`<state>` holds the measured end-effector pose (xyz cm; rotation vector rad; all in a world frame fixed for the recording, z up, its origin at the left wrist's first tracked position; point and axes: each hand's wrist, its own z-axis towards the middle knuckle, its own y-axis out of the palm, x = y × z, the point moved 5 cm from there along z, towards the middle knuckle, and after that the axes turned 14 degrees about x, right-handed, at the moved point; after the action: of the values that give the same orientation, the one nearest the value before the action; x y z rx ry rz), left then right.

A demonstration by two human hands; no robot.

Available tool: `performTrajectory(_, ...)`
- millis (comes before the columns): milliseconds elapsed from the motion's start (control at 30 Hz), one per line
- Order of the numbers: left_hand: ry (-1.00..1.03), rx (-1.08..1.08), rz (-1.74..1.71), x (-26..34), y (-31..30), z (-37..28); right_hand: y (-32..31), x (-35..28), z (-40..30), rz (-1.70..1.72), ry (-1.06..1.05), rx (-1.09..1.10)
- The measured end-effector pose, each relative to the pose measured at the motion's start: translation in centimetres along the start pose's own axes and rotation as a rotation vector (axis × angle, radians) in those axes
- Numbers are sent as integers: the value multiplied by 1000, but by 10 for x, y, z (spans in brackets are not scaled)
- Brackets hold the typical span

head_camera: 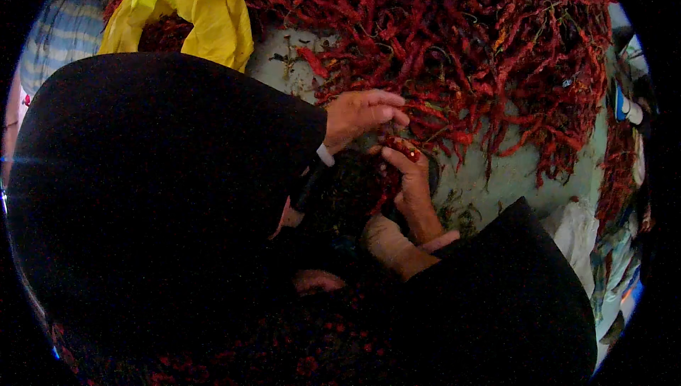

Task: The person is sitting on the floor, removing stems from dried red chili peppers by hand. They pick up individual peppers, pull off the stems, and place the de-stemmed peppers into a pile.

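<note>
A large heap of dried red chili peppers [425,30] lies across the pale floor in front of me. My left hand [367,115] reaches to the heap's near edge, its fingers slightly bent; whether a pepper or stem is between the fingertips cannot be told. Just below it, my right hand [415,184] has its thumb and fingers closed on a red chili pepper [405,148], with pale seeds or spots showing at one end. More red peppers hang or lie beside the right palm, partly in shadow. Both arms are in wide dark sleeves.
A yellow plastic sack [218,14] stands at the upper left with red peppers in its opening, near a blue striped cloth [64,30]. Bits of stem [463,216] litter the pale floor [495,189]. A whitish sack [574,237] lies at the right, by more peppers [617,173].
</note>
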<state>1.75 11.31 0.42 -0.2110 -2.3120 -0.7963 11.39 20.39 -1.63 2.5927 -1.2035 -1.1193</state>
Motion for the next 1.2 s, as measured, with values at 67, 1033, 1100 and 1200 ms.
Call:
performTrajectory(67, 67, -24, -138, 4, 4, 0, 1, 1, -2, -18, 4, -17)
performTrajectory(1033, -216, -228, -47, -21, -10, -6, 10, 1, -15, -272, 22, -229)
performTrajectory(1100, -279, -224, 51, -22, -17, -6, 2, 4, -8, -214, 50, -231)
performTrajectory(1200, -286, -244, 176, -20, -26, -18, -5, 7, -2, -139, 79, -220)
